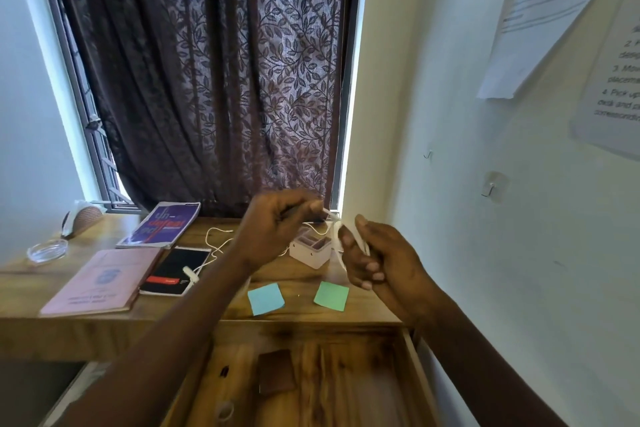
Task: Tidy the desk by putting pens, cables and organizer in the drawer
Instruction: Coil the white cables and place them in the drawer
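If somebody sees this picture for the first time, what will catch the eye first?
First, the two hands raised in the middle: the left hand and the right hand hold a white cable between them. Behind them hangs a dark leaf-patterned curtain, and below them the wooden drawer stands open.

The left forearm [180, 322] and right forearm [467, 350] are bare as far as they show. The left hand [273, 229] and right hand [381, 260] are bare too, with short nails on the fingers [367, 269].
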